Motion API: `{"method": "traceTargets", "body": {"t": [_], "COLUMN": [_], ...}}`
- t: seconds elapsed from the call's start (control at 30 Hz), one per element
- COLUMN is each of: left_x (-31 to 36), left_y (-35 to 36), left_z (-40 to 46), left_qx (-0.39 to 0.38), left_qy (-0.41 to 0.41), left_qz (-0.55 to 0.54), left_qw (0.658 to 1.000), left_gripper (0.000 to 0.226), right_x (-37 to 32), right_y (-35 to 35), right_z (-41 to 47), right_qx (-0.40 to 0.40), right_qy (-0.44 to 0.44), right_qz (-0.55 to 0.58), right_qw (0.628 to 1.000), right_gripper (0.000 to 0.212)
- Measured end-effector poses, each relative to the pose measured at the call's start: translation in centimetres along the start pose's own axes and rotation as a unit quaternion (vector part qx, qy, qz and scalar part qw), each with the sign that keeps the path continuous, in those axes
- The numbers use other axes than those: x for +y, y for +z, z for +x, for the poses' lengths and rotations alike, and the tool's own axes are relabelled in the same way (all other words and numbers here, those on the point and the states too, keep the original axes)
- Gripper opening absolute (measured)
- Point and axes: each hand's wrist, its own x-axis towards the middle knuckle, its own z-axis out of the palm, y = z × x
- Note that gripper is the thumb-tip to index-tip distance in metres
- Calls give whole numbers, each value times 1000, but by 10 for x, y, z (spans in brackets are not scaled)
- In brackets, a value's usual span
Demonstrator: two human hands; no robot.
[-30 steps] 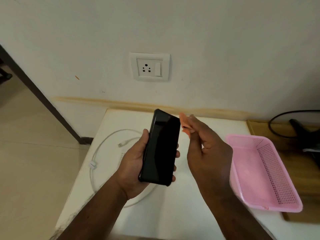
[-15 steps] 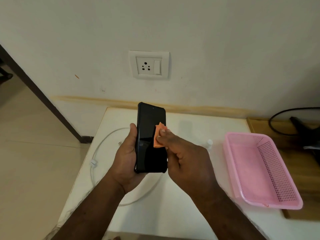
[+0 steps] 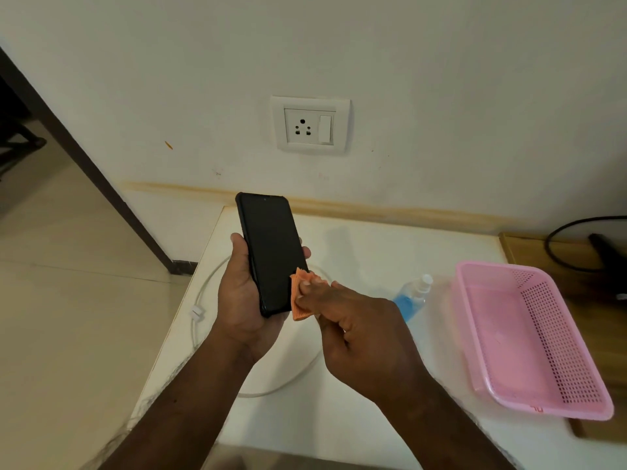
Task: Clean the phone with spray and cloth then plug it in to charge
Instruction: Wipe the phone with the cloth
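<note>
Fingers of the left hand curl round the black phone above the white table, while the right hand pinches an orange cloth seemingly against its lower screen, spray bottle lying behind.

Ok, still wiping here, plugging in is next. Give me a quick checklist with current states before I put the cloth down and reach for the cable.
1. Phone held securely: ok, the left hand grips it by its sides, screen up.
2. Cloth on the screen: ok, the right hand presses it on the lower right edge.
3. Screen fully wiped: cannot tell, the glass looks dark with no smears visible.
4. Cable within reach: ok, it lies looped on the white table under the hands.
5. Wall socket free: ok, nothing plugged in.
6. Charger adapter present: cannot tell, none shows in view.
</note>
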Motion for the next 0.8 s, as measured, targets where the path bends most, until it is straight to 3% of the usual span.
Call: {"method": "traceTargets", "body": {"t": [0.27, 0.37, 0.53, 0.73, 0.8], "left_x": [-1, -1, -2, -8, -11], "left_y": [0, -1, -4, -4, -2], "left_z": [1, 0, 3, 4, 1], "left_qx": [22, 17, 21, -29, -58], "left_qy": [42, 41, 41, -27, -53], "left_qz": [-17, -7, 9, 44, 59], "left_qw": [999, 999, 999, 998, 995], "left_gripper": [67, 70, 64, 72, 74], "right_x": [-5, -5, 0, 26, 36], "right_y": [3, 0, -30, -68, -82], "right_z": [-1, 0, 12, 14, 12], "right_qx": [-7, -1, 124, 174, 187], "right_qy": [10, 62, 142, 228, 225], "right_qz": [1, 91, 336, 449, 464], "right_qw": [1000, 994, 923, 846, 836], "right_gripper": [36, 26, 18, 24, 24]}}
